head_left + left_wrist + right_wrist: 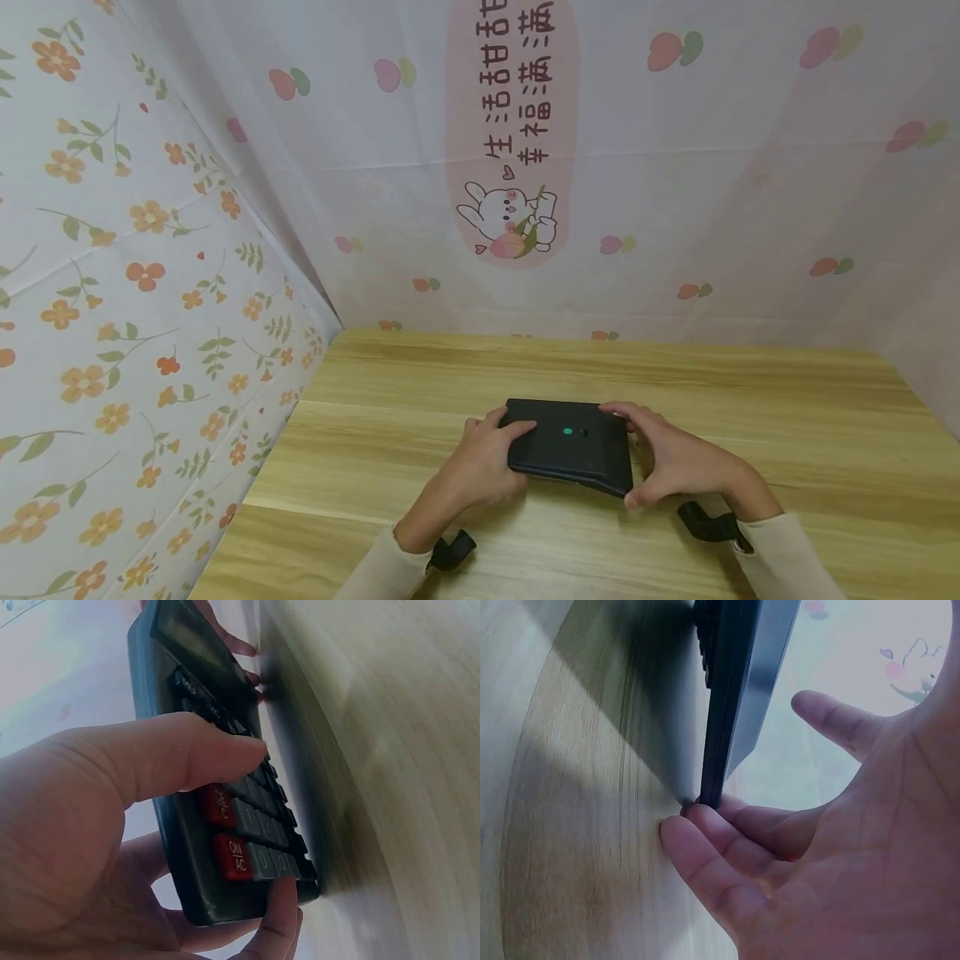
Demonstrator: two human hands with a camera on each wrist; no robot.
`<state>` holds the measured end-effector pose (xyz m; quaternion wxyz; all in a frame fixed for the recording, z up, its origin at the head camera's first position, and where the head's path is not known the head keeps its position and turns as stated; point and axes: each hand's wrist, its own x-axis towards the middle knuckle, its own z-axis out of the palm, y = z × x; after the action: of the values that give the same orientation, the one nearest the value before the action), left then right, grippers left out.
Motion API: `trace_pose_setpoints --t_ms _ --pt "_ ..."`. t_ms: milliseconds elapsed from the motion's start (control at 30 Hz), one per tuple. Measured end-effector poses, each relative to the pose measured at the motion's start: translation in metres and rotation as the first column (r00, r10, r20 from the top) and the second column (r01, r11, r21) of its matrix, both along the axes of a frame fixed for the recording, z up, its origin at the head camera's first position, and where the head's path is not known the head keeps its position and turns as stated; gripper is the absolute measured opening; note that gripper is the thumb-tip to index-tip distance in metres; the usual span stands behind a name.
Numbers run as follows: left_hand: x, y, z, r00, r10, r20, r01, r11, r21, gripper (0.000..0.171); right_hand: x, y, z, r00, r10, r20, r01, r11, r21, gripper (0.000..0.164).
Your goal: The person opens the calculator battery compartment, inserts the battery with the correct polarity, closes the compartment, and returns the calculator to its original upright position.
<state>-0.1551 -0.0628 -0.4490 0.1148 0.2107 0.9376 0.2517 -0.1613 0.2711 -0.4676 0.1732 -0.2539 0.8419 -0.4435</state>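
Note:
A black calculator [562,454] is held face down just above the wooden table, its back with a small green dot turned up in the head view. My left hand [487,462] grips its left end. In the left wrist view the thumb lies over the grey and red keys [232,855], and other fingers wrap behind and below. My right hand [671,458] is at the opposite end. Its fingers [705,855] touch the calculator's edge in the right wrist view, while one digit stands apart from the casing.
The wooden table [375,467] spreads under both hands. A white curtain [360,208] with printed fruit and a rabbit hangs behind it, and a flowered cloth [150,333] hangs on the left. Black straps [453,550] sit at both wrists.

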Motion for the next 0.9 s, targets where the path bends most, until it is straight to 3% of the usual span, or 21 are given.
trace_pose_setpoints --t_ms 200,667,900 --pt "0.0015 0.0022 0.0037 1.0 0.019 -0.021 -0.019 1.0 -0.014 0.073 0.0013 -0.0004 0.0032 1.0 0.007 -0.009 -0.007 0.999 -0.041 0.114" --pt "0.0038 0.0035 0.0082 0.997 0.002 -0.075 -0.004 1.0 -0.027 0.075 -0.0024 0.0035 -0.0021 0.993 0.05 0.103 -0.034 0.987 -0.156 0.105" --pt "0.0055 0.0028 0.0099 0.995 -0.018 -0.097 0.017 1.0 -0.016 0.072 -0.0018 0.0073 -0.0011 0.993 0.071 0.092 -0.059 0.99 -0.129 0.097"
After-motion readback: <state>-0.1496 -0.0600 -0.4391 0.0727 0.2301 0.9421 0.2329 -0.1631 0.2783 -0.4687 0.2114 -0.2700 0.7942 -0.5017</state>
